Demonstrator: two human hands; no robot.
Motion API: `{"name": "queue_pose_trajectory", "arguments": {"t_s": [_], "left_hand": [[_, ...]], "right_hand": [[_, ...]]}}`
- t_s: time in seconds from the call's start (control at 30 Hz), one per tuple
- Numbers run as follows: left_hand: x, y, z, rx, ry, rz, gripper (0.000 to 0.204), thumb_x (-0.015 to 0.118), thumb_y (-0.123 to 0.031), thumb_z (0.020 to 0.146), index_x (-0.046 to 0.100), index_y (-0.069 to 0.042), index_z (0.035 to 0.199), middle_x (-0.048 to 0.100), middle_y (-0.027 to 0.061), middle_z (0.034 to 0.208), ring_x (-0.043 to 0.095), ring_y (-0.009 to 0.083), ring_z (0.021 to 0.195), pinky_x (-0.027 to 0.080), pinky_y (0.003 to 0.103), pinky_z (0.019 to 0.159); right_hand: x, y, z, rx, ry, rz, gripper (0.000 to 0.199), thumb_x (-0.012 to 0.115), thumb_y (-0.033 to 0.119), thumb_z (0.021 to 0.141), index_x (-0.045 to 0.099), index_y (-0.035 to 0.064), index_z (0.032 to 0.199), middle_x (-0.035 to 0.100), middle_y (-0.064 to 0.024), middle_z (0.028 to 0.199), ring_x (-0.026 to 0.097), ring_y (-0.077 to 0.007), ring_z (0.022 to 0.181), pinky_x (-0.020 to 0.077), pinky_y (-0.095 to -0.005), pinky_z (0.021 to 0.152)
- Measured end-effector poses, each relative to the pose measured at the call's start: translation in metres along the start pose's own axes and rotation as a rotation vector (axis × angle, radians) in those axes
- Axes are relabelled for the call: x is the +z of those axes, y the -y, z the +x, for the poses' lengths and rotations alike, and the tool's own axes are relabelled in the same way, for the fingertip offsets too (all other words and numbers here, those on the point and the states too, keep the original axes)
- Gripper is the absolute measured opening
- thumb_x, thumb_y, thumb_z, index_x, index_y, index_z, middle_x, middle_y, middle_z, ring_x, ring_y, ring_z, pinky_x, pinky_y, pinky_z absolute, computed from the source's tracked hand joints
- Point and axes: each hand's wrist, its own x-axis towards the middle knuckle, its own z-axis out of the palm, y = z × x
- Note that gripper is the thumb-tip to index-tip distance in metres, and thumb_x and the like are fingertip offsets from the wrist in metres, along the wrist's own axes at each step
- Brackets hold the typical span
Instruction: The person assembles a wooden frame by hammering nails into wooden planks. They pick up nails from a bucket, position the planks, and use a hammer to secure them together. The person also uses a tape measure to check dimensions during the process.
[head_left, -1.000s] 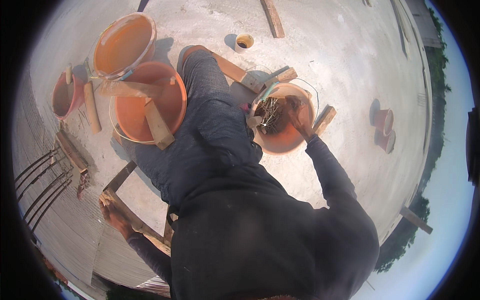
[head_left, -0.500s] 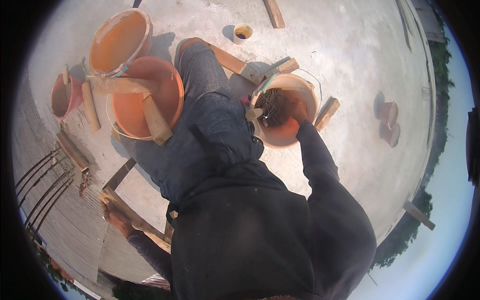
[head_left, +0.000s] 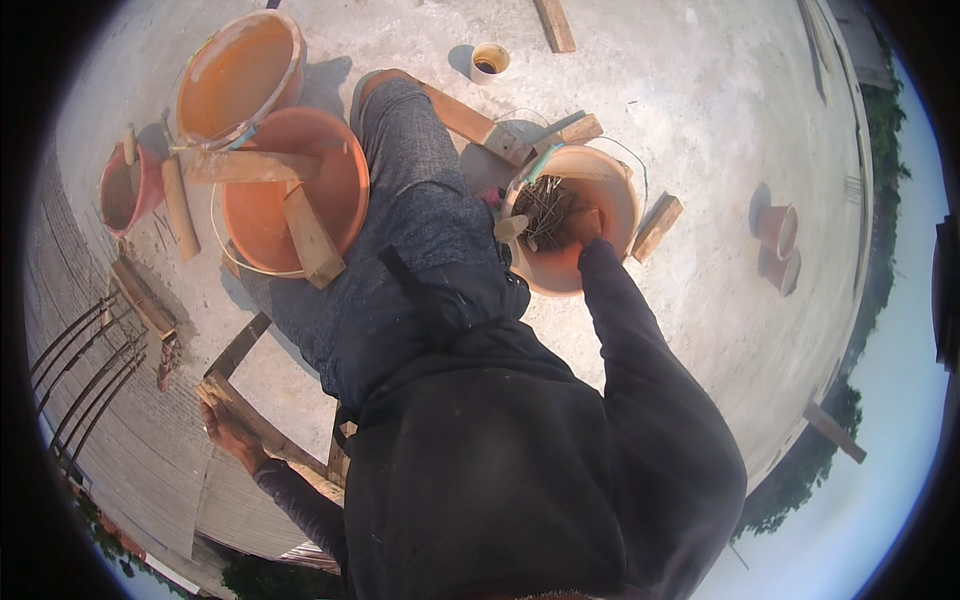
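1. We take the orange bucket of nails (head_left: 570,215) as our landmark; it stands on the rough concrete floor (head_left: 700,130) just beside our outstretched leg (head_left: 410,200), close enough to reach without shifting.
2. Our right hand (head_left: 588,226) is down inside the bucket among the nails (head_left: 545,205). We judge it is gathering some, but we cannot tell whether the fingers are curled around any or merely spread over the heap.
3. Our left hand (head_left: 225,430), well apart from the bucket and behind us, presses down on a wooden batten (head_left: 250,415), probably bracing our weight. The fingers look wrapped over its edge.
4. On the far side of the leg from the bucket sit two larger orange tubs (head_left: 290,190), smooth plastic, with short timber offcuts (head_left: 310,235) laid across the lower one.
5. The nails are thin, dark and tangled. A wood block (head_left: 657,226) lies just beside the bucket.
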Motion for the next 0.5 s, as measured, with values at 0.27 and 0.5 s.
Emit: {"name": "queue_pose_trajectory", "arguments": {"t_s": [0.27,0.5], "left_hand": [[0.009,-0.022,0.000,-0.207,-0.091,-0.140,0.057,0.049,-0.033,0.106,0.051,0.009,0.144,0.057,0.0199,0.141,0.055,0.0254,0.128,0.039,0.035,0.112],[0.004,-0.017,-0.002,-0.129,-0.037,-0.145,0.062,0.049,-0.036,0.104,0.049,0.010,0.145,0.058,0.0210,0.139,0.055,0.0262,0.126,0.039,0.035,0.111]], "right_hand": [[0.013,0.003,-0.008,0.036,-0.036,0.025,0.032,0.063,0.007,0.086,0.068,0.0014,0.117,0.072,-0.0209,0.113,0.069,-0.0399,0.101,0.0533,-0.0483,0.090],[0.020,0.007,-0.012,0.067,-0.059,0.049,0.031,0.062,0.005,0.086,0.068,0.0020,0.116,0.072,-0.0213,0.114,0.068,-0.0404,0.102,0.0531,-0.0484,0.091]]}}
